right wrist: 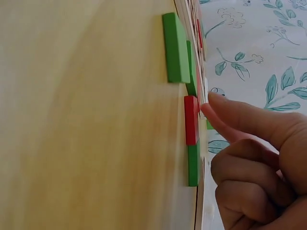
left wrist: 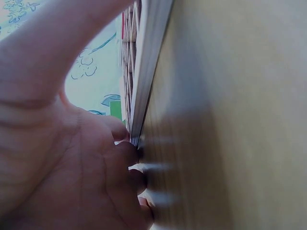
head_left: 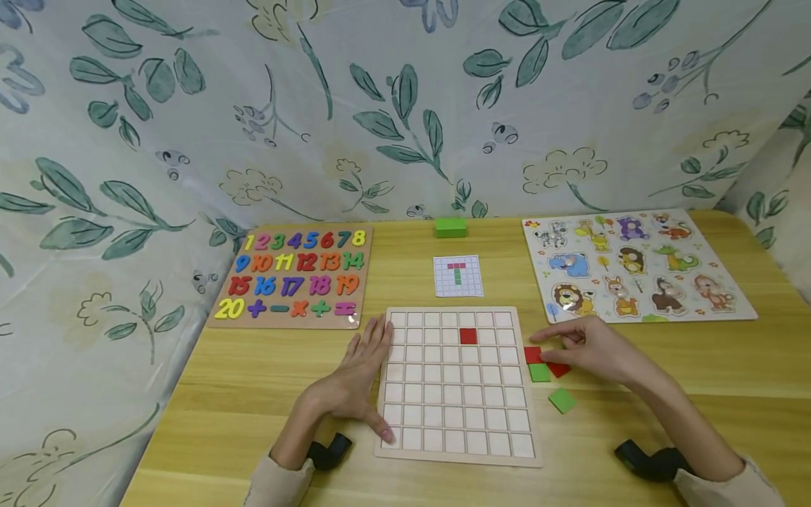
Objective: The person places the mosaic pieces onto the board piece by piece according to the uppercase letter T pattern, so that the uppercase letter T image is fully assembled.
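A wooden grid board (head_left: 459,458) lies before me, with one red square tile (head_left: 468,336) in a cell of its second row. My left hand (head_left: 351,377) rests along the board's left edge, fingers extended and thumb on the lower left corner. At the right edge, my right hand (head_left: 592,348) hovers by a loose red tile (head_left: 533,354), thumb and index finger apart, the other fingers curled. Around it lie a green tile (head_left: 539,373), a second red tile (head_left: 560,370) partly behind the thumb, and another green tile (head_left: 562,401).
Behind the board lies a card (head_left: 458,275) printed with a T of coloured squares. A green block (head_left: 450,227) stands at the back. To the left is a number board (head_left: 285,278), to the right an animal puzzle board (head_left: 640,267).
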Motion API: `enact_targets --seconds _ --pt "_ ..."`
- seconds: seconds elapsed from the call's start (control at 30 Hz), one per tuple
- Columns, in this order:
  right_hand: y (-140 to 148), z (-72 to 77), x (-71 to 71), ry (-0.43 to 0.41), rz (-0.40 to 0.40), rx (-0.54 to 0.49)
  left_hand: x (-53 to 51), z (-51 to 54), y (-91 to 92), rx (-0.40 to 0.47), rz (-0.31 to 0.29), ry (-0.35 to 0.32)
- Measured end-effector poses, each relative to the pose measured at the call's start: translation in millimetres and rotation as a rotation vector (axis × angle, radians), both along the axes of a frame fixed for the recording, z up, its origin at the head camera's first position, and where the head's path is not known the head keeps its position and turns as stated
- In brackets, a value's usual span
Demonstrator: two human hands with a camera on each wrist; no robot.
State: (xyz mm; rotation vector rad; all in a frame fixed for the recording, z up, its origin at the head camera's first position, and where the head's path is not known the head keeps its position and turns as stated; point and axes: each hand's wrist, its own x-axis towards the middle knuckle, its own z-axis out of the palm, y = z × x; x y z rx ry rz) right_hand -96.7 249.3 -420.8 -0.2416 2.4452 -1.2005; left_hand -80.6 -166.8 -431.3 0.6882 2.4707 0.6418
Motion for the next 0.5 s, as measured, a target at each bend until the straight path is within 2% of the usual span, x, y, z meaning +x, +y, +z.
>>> enact_targets --seconds 0.23,0.5 --pt "-0.8 -2.8 -0.5 -0.002 -0.012 0.024 0.7 1.2 0.0 0.007 -0.003 -0.003" --pt "-2.7 -2.0 -0.9 0.019 -0.088 0.062 0.4 1.5 -0.1 0.006 -0.006 0.002"
